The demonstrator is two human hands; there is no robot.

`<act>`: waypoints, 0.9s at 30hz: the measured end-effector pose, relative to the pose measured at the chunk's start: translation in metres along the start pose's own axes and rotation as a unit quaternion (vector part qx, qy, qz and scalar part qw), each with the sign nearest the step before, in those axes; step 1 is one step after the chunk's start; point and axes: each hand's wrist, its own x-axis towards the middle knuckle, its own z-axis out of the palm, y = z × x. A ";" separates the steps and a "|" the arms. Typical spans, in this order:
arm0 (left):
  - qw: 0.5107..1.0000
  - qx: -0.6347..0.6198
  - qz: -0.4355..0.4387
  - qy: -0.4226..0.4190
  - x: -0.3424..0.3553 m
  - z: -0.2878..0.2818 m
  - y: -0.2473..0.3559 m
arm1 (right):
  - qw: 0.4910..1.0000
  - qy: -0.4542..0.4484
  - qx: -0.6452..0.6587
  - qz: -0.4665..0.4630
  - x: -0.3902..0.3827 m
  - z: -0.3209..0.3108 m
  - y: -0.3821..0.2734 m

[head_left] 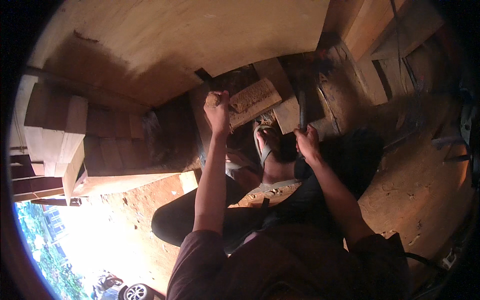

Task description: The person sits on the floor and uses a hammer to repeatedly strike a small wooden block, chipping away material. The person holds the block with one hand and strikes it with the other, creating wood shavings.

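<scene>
My left hand (218, 117) is closed in a fist around a wooden handle (213, 100), whose rounded brown end shows at the top of the fist. The rest of that tool is hidden, so its kind is unclear. Just right of this fist lies a wooden block (256, 102) with a rough, chipped top face. Further right, my right hand (306, 141) grips a dark bar-like handle (303, 107) that points away from me. Its far end blends into shadow. My sandalled feet (266, 145) rest between the two hands, close below the block.
A large pale wooden panel (200, 35) spans the far side. Stacked wooden blocks (55, 130) stand at left, and boards (375, 30) lean at far right. Sandy ground (415, 200) lies at right. Bright daylight enters at lower left, where a vehicle wheel (137, 292) shows.
</scene>
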 end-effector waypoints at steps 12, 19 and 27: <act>0.998 -0.060 -0.014 -0.034 -0.019 -0.015 0.002 | 0.977 -0.025 -0.163 -0.136 -0.053 -0.016 -0.042; 0.998 0.033 0.051 -0.011 -0.015 -0.015 -0.002 | 0.985 -0.129 -0.114 0.018 -0.058 -0.013 -0.029; 0.999 -0.023 0.019 -0.013 -0.017 -0.014 -0.005 | 0.981 -0.105 -0.059 -0.150 -0.071 -0.014 -0.031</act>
